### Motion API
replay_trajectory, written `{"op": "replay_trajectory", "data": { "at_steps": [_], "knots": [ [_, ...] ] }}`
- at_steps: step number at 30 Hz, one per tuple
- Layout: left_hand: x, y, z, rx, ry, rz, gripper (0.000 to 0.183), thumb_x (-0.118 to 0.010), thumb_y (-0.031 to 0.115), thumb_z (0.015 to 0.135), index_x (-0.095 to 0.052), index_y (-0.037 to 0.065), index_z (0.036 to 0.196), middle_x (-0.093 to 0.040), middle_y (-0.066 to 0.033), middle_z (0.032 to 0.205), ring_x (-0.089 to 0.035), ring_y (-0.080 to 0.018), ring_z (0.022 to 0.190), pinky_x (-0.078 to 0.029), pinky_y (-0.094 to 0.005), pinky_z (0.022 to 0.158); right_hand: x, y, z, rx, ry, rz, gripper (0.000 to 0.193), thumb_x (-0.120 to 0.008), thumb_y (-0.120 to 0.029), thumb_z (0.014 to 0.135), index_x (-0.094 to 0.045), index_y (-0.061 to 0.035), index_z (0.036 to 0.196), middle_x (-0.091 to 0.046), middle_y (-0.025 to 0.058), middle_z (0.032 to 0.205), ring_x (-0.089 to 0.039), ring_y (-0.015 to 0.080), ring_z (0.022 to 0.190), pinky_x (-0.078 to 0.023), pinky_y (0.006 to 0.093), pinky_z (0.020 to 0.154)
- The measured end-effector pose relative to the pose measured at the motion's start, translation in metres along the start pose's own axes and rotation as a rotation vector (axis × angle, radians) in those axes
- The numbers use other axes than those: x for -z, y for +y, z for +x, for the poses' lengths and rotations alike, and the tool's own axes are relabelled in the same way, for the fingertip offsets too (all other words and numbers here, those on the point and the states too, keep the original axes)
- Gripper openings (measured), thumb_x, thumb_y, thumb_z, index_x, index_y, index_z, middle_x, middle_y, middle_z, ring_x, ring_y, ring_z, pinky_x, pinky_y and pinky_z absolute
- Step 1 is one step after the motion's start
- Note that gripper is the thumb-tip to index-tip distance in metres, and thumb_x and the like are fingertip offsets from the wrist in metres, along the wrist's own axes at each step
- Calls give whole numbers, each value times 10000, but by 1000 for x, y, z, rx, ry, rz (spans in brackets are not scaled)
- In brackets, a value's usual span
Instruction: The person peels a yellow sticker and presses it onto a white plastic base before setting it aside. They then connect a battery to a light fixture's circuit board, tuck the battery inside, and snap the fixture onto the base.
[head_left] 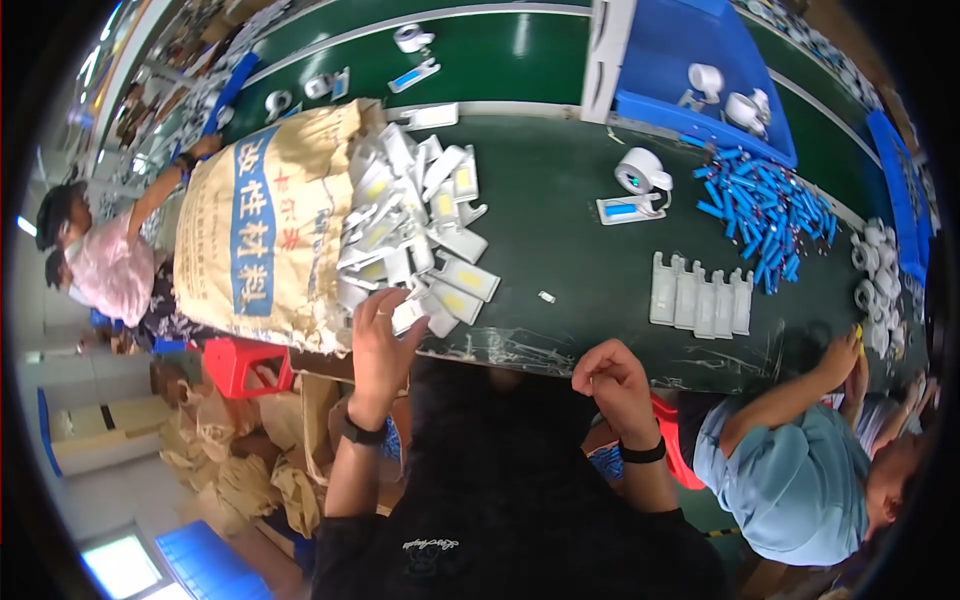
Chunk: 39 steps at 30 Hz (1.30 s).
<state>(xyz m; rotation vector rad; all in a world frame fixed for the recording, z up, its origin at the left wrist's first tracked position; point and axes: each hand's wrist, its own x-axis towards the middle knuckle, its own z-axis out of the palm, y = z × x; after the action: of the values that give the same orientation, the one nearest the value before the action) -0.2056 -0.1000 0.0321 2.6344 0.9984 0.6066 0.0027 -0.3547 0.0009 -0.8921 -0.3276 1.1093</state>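
Observation:
My left hand (383, 340) is at the near edge of a heap of white plastic casings (465, 280), several with a yellow patch. Its thumb and fingers are apart around the corner of one casing, with no firm grip visible. Held above the table's front edge, my right hand (615, 385) has its fingers curled together; anything inside them is hidden. The heap spills from the mouth of a large paper sack (295, 215) lying on its side. A small white piece (546, 296) lies on the green table (540, 250) between my hands.
Overlapping white casings (700, 297) stand in a row at right, near loose blue cylindrical cells with wires (765, 210). A round white device (640, 170) is beside a casing holding a blue cell (622, 209). Behind is a blue tray (690, 50). A co-worker (790, 460) sits at right.

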Motion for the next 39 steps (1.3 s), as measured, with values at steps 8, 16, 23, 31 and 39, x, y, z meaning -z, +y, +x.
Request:
{"op": "replay_trajectory", "data": {
  "at_steps": [8,16,23,31,39],
  "knots": [
    [0,-32,-11,-34,11,-10,466,-846,134,732,-625,17,1125,-682,-162,1062,-632,-352,1017,-515,-413,891,-46,23,36,-36,-93,-152,265,-382,50,762,-613,36,890,-446,-21,639,-336,62,558,-266,247,522],
    [-4,76,-15,38,-355,-462,374,-725,103,876,-571,23,1207,-705,-212,996,-726,-318,910,-563,-380,755,-97,32,38,172,279,-544,283,-724,-277,920,-689,-3,984,-602,8,660,-490,48,615,-422,271,531],
    [-12,38,-14,136,-977,-1311,582,-612,37,938,-413,-11,1482,-633,-94,1256,-614,-165,1112,-471,-269,943,-80,5,-1,-118,5,25,216,-682,-248,964,-715,-35,987,-674,-13,790,-560,56,594,-444,203,577],
    [-5,61,-7,399,-837,-1685,617,-617,43,953,-330,31,1499,-561,-192,1350,-613,-270,1176,-526,-409,981,-102,-16,-4,392,455,-899,207,-743,-210,884,-736,-88,1051,-634,44,722,-586,103,591,-471,275,538],
    [-19,74,22,492,-922,-1845,559,-577,133,1005,-339,87,1509,-533,-250,1379,-631,-330,1167,-569,-418,930,-91,-26,-5,759,213,-1375,221,-779,-98,783,-756,-160,995,-463,20,647,-519,198,570,-419,337,501]
  ]
}}
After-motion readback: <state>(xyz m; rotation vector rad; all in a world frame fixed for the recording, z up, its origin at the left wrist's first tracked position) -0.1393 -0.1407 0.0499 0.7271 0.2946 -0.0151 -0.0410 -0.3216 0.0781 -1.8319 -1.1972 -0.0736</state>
